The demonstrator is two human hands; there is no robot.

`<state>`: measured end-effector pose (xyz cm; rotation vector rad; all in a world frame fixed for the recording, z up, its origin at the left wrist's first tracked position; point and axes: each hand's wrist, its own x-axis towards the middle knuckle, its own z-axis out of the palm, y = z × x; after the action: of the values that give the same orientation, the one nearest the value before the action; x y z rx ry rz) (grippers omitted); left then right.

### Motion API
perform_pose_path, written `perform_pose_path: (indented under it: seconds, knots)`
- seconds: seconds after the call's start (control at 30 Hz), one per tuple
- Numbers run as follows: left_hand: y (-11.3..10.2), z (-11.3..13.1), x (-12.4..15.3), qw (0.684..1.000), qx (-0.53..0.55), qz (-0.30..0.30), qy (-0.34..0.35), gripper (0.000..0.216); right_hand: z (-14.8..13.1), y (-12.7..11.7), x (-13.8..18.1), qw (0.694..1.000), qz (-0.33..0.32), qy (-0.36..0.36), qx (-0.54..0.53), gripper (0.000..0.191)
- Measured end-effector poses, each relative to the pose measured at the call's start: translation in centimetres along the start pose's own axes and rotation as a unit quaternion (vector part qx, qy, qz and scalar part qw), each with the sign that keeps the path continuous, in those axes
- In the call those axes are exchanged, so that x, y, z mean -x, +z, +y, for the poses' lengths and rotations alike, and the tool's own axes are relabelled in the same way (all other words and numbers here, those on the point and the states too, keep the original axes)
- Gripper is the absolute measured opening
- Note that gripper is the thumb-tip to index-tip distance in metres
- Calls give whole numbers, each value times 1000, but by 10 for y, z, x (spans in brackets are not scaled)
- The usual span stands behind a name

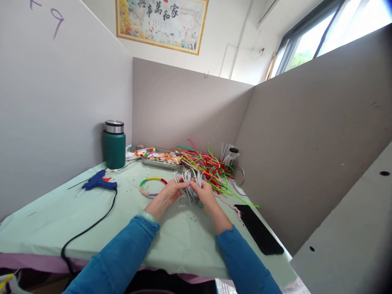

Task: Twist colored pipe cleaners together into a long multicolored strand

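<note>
Both my hands meet over the middle of the pale green table (pixel 61 212). My left hand (pixel 171 192) and my right hand (pixel 206 195) are closed around a bundle of white loops or rings (pixel 188 179), fingers wrapped on its lower part. The loops stand up above my fingers. Just left of my left hand lies a ring wrapped in coloured pipe cleaner (pixel 152 187). Behind my right hand spreads a heap of coloured pipe cleaners (pixel 211 165).
A blue glue gun (pixel 98 181) with a black cord lies at left. A green flask (pixel 114 145) stands by the wall. A metal tray (pixel 162 158) of small bits sits at the back. A black phone (pixel 259 232) lies at right. Grey partitions enclose the table.
</note>
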<state>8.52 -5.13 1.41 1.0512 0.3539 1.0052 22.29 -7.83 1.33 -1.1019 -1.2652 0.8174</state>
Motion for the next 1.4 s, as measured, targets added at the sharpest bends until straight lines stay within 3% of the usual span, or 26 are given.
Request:
perform_pose_path:
  seconds: [0.23,0.4,0.63,0.8,1.0,1.4]
  knots:
    - [2,0,0,1000,-16,19,-8,39,-11,1,2,997,-4,33,-65,28]
    - [3,1,1,999,-22,18,-15,32,-15,1,3,998,1,20,-54,20]
    - [1,1,1,999,-40,15,-20,28,-7,-5,-3,996,28,66,-60,19]
    - [0,0,1,999,-44,17,-26,27,-9,-7,-2,997,-2,62,-41,14]
    - [2,0,2,998,-51,7,-27,25,-17,-10,-4,988,-83,95,-89,26]
    - [2,-1,1,996,-66,51,-35,24,-16,-9,-13,984,-71,125,-101,27]
